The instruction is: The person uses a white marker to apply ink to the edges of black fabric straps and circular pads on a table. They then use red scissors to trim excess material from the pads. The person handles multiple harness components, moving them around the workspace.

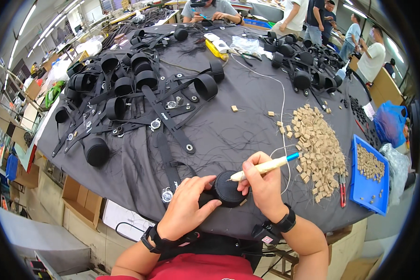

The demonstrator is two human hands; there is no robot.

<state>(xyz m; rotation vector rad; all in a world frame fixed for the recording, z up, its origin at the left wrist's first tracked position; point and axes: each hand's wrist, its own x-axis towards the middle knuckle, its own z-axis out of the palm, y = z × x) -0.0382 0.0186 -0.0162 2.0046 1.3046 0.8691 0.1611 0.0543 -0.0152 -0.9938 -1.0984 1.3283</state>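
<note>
busy workshop, big round table under dark grey cloth (228, 135), other people working at the far rim.

head view: left hand (186, 207) curls around the near-left side of a small round black fabric cuff (228, 190), fingers pressed together against its wall, thumb up on its top edge. looks like a clamp so the piece can't roll. cuff sits at the table's near edge, right between both hands.

right hand (263, 184) holds a cream-handled pen-shaped tool with a blue rear end (265, 167), pinched between thumb and forefinger like a pen, remaining fingers tucked under. metal tip sits just left of the fingertips, at the cuff's top rim; whether it touches, can't tell. thin white cord (283, 107) runs from the tool's rear away across the table.

just right of the right-hand fingers: loose heap of small tan square pads (317, 144), close enough to grab. further right, a blue plastic tray (369, 198) with more of the same, and red-handled pliers (342, 193) beside it.

beyond the left-hand fingers: pile of black straps with loops and metal rings (135, 93), well apart.
</note>
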